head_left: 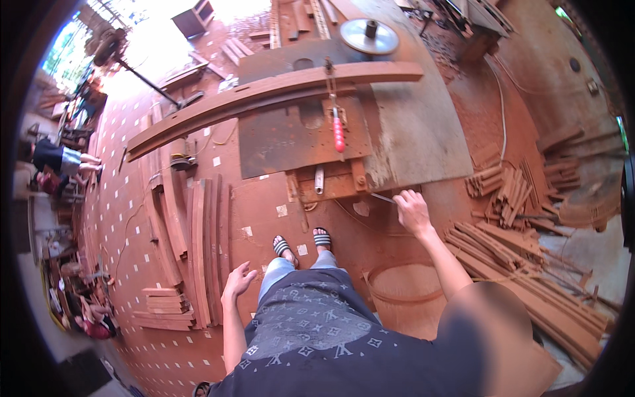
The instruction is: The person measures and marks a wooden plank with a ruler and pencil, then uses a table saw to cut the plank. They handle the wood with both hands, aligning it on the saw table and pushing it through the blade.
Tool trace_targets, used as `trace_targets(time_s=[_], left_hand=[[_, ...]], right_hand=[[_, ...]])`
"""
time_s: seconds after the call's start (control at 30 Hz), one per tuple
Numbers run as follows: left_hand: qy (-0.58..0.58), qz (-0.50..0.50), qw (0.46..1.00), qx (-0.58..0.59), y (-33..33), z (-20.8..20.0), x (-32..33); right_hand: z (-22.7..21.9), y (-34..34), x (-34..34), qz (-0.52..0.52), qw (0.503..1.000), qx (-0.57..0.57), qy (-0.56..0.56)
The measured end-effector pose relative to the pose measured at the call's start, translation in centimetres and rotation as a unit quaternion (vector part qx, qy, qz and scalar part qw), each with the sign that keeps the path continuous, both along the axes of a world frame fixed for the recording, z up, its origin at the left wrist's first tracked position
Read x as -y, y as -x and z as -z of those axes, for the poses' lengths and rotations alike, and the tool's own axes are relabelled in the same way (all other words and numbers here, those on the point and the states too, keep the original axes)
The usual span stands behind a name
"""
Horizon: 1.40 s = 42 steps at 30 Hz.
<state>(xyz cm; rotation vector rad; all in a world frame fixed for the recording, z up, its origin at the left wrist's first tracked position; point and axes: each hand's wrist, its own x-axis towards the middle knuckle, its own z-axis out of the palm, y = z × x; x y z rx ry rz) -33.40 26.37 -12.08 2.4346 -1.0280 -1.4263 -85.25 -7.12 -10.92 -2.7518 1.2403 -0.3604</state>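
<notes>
My right hand [411, 210] is closed on the end of a thin metal rod [383, 198] at the near edge of the machine table. The rod's other end reaches a bolt [360, 183] on the frame below. My left hand [239, 279] hangs beside my leg, fingers apart, holding nothing. Across the table lies a long wooden beam [274, 85] with slots cut in it, its left end jutting past the edge. A toggle clamp with a red handle [338, 134] stands against the beam, on a rusty steel plate [278, 149].
A round silver disc [368, 36] with a central shaft sits at the table's far side. Long boards [202, 245] lie on the dusty floor to the left, and stacked timber [529, 291] to the right. A round basin [405, 281] stands by my right leg. Another person [56, 157] is far left.
</notes>
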Motion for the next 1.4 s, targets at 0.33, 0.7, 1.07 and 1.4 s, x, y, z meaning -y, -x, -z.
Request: trace_targets(time_s=[0.33,0.7,1.07,1.4], left_hand=[[0.019,-0.082,0.996,0.001,0.4,0.8,-2.5],[0.004,-0.225,0.974,0.037,2.0,-1.1,-9.7],[-0.012,-0.251,0.968,0.023,5.0,2.0,-13.2],[-0.042,-0.290,0.955,-0.038,3.1,-1.0,-12.2]], right_hand=[[-5.5,-17.5,-0.9,-0.067,0.970,0.178,-0.153],[-2.2,-32.4,8.6,-0.021,0.991,-0.035,0.128],[-2.5,-32.2,6.7,-0.037,0.998,-0.032,0.032],[-3.2,-33.4,1.0,-0.119,0.990,0.048,-0.060]])
